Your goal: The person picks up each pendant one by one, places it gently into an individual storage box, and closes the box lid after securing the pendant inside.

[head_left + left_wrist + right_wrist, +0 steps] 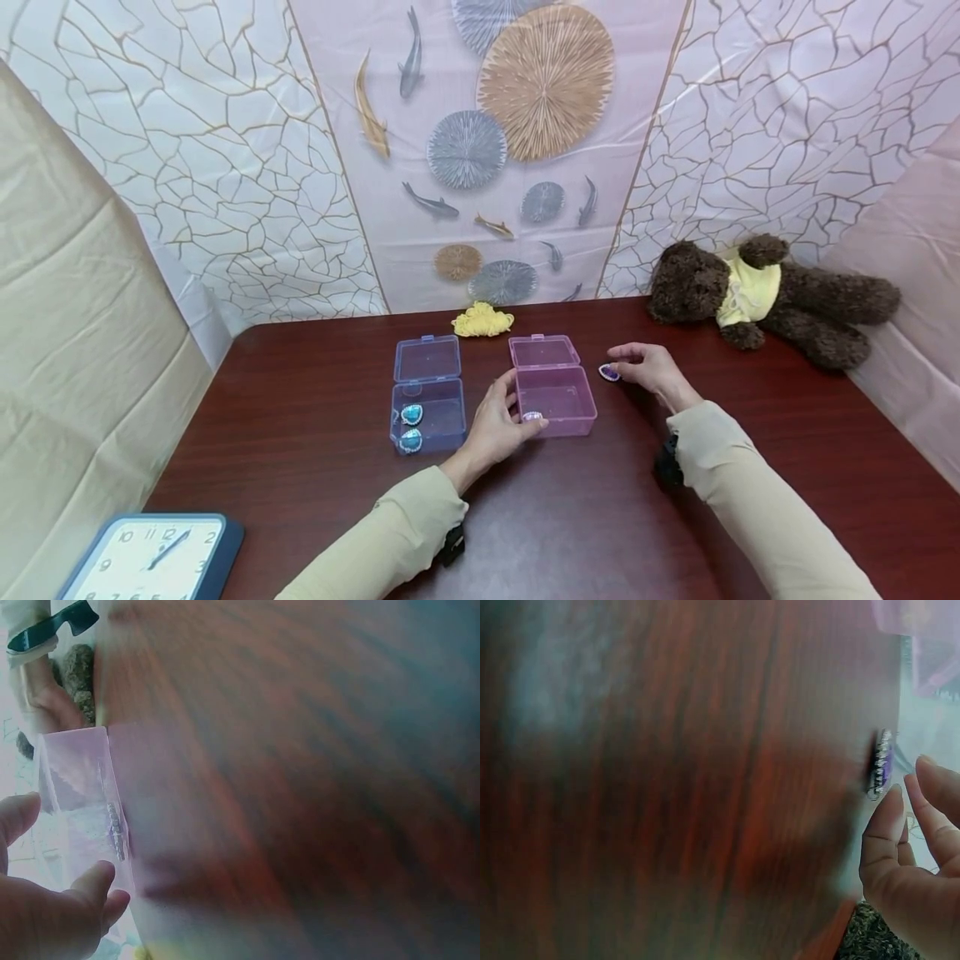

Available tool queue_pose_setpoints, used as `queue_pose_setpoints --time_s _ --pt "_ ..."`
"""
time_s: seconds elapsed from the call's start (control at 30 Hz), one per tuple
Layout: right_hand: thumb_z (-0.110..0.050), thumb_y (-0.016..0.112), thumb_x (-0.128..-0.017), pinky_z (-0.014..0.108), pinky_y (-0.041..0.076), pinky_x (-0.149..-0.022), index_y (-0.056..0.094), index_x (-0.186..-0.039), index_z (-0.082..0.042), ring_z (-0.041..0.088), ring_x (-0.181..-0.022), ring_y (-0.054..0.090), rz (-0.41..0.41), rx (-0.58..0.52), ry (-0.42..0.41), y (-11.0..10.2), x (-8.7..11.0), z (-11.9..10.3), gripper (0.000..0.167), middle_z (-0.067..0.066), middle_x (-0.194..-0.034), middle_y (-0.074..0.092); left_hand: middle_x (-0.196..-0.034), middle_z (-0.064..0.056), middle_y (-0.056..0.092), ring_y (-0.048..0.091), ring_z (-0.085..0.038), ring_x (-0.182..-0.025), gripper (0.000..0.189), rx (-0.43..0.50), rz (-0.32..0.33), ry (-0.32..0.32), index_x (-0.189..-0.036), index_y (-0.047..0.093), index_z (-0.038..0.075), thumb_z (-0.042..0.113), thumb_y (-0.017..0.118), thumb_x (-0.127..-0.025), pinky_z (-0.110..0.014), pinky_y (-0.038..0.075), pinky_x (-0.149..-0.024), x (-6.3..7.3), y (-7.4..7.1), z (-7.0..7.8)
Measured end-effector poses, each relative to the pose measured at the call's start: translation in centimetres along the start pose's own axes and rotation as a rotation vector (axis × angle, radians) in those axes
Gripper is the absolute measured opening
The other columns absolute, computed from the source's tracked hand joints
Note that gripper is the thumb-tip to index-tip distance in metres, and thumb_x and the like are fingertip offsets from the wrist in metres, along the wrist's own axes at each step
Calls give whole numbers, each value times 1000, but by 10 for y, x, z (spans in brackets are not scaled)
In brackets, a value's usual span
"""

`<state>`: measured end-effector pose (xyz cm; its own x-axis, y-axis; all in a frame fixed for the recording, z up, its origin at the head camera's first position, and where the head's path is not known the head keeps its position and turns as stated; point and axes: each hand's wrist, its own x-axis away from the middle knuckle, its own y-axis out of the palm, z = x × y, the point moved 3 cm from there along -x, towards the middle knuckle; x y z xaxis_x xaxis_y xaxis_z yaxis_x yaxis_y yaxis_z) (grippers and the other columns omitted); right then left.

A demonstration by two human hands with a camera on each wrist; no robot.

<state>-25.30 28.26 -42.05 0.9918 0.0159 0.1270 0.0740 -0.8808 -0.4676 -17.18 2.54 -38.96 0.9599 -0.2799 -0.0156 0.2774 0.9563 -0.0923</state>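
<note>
A pink clear plastic box (557, 400) stands with its lid raised, a light pink gem (533, 416) in its front left corner. My left hand (491, 429) holds this box at its left side, thumb along the front wall and fingers behind. Right of the box, a purple gem with a silvery beaded rim (609, 372) lies by the fingertips of my right hand (651, 371). In the right wrist view a gap shows between thumb and finger, beside the purple gem (883, 763). Whether the fingertips touch it is hard to tell.
A blue clear plastic box (427, 417) with its lid up holds two blue gems (411, 427). Yellow yarn (482, 320) lies at the table's back edge. A brown teddy bear (765, 296) lies back right; a square clock (153, 558) is front left.
</note>
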Motion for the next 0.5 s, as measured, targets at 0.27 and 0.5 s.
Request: queue_pose_setpoints --time_s 0.27,0.5 --pt "-3 65 -85 16 52 -59 55 -116 16 0 -64 54 -10 56 0 5 -5 3 37 3 -81 62 -139 -27 33 41 -44 -127 80 -24 11 -6 -142 28 -5 -8 71 -74 -49 45 -99 -12 1 -24" --pt "-4 65 -86 20 53 -60 59 -110 14 5 -66 57 -18 125 6 6 -6 1 30 13 -84 66 -140 -22 35 43 -39 -127 83 -45 22 3 -143 30 1 -3 75 -73 -42 48 -97 -18 0 -41"
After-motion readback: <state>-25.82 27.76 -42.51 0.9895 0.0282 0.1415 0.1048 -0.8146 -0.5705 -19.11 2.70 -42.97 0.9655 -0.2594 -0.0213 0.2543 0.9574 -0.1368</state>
